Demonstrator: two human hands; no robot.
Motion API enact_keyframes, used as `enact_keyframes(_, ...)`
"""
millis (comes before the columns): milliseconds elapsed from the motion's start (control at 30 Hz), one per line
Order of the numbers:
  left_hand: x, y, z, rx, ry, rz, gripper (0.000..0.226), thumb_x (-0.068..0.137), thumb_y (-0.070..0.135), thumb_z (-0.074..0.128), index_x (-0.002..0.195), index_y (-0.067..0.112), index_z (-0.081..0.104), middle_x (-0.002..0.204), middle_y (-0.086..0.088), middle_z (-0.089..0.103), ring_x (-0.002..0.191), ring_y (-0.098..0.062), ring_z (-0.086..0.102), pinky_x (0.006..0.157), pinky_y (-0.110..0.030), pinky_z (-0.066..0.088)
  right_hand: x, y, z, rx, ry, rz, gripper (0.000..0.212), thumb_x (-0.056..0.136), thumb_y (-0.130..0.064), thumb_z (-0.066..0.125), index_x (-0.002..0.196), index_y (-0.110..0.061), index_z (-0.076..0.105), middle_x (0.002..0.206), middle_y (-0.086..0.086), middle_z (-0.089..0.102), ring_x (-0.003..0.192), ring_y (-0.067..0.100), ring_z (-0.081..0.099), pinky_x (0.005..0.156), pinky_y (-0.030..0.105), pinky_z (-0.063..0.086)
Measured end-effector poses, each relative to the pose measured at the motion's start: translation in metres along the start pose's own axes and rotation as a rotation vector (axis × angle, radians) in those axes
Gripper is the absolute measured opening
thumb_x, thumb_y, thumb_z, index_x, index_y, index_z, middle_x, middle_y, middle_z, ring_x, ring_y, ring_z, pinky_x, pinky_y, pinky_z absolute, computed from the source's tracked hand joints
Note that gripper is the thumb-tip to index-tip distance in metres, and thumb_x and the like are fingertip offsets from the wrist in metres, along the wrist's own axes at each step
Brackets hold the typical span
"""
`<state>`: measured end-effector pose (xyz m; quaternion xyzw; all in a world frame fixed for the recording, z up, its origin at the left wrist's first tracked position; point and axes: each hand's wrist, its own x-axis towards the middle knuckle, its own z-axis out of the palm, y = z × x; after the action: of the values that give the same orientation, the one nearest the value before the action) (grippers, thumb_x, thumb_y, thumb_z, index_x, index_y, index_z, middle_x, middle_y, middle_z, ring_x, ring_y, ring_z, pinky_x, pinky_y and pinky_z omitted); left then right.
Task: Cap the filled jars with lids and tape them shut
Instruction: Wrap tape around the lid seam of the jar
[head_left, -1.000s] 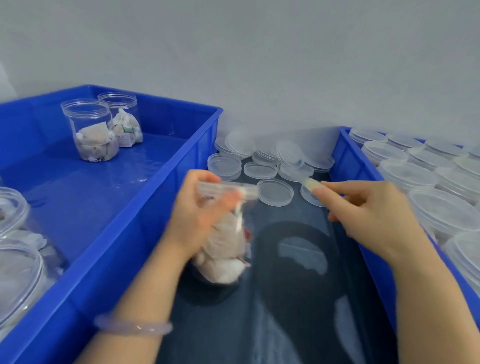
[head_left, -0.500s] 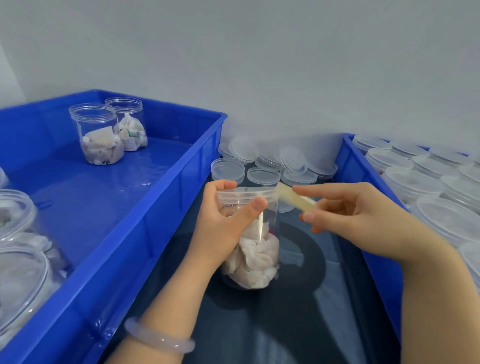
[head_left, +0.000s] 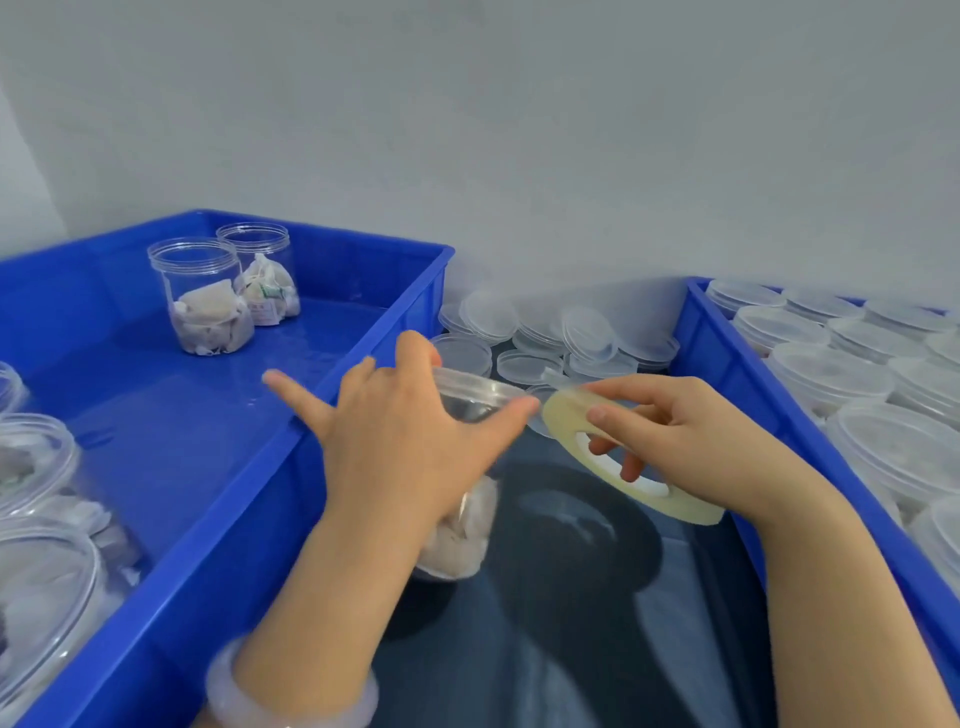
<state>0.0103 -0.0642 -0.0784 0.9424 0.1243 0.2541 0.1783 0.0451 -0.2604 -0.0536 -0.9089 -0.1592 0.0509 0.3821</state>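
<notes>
My left hand (head_left: 405, 436) clamps thumb and forefinger round the capped top of the filled jar (head_left: 462, 530), my other fingers splayed. The jar stands on the dark table (head_left: 597, 623) just beside the blue bin (head_left: 363, 364). My right hand (head_left: 691, 431) holds the tape roll (head_left: 566, 415), fingers through its core. The roll's edge is perhaps touching the lid (head_left: 472, 392), but the blur hides it.

Soft, even light; motion blur on the hands; wide-angle bending at edges.
</notes>
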Motion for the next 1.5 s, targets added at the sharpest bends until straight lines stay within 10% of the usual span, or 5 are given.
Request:
enact_keyframes(533, -0.005, 0.008, 0.025, -0.337, 0.053, 0.164, 0.069, 0.057, 0.086, 0.043, 0.100, 0.032, 0.043, 0.090, 0.022, 0.051, 0.105, 0.012, 0.046, 0.114, -0.043, 0.018, -0.006, 0.002, -0.006, 0.036, -0.074, -0.006, 0.032, 0.090, -0.033, 0.055, 0.112, -0.055, 0.056, 0.081, -0.011, 0.072, 0.060, 0.002, 0.061, 0.070, 0.023, 0.046)
enact_keyframes(633, -0.005, 0.002, 0.030, -0.815, -0.190, -0.045, 0.069, 0.047, 0.084, 0.063, 0.093, 0.035, 0.047, 0.088, 0.020, 0.058, 0.079, 0.020, 0.052, 0.069, -0.006, 0.043, -0.010, 0.002, -0.012, -0.006, -0.072, 0.025, 0.031, 0.091, -0.032, 0.055, 0.102, -0.061, 0.055, 0.081, -0.008, 0.072, 0.060, 0.001, 0.062, 0.068, 0.021, 0.043)
enact_keyframes(1000, 0.000, -0.013, 0.051, -1.217, -0.347, -0.297, 0.083, 0.046, 0.069, 0.074, 0.114, 0.027, 0.053, 0.110, 0.003, 0.066, 0.099, -0.013, 0.066, 0.087, -0.033, 0.052, -0.009, 0.000, -0.008, 0.067, -0.064, -0.086, 0.028, 0.087, -0.021, 0.063, 0.082, -0.047, 0.073, 0.071, -0.009, 0.071, 0.071, 0.007, 0.065, 0.059, 0.013, 0.046)
enact_keyframes(1167, -0.005, -0.010, 0.047, -1.207, -0.327, -0.220, 0.077, 0.042, 0.070, 0.065, 0.109, 0.034, 0.054, 0.104, 0.012, 0.065, 0.094, -0.003, 0.064, 0.068, -0.012, 0.049, -0.001, -0.002, 0.002, -0.010, 0.045, -0.104, 0.008, 0.078, -0.041, 0.064, 0.074, -0.039, 0.071, 0.079, 0.004, 0.071, 0.075, 0.028, 0.066, 0.075, 0.038, 0.054)
enact_keyframes(1500, -0.008, -0.010, 0.050, -1.244, -0.289, -0.169, 0.071, 0.045, 0.067, 0.066, 0.106, 0.036, 0.053, 0.105, 0.014, 0.063, 0.090, 0.004, 0.064, 0.064, -0.006, 0.047, 0.004, -0.002, 0.010, -0.065, 0.054, -0.065, 0.016, 0.082, -0.044, 0.065, 0.068, -0.037, 0.064, 0.061, -0.006, 0.064, 0.069, 0.016, 0.067, 0.049, 0.017, 0.045)
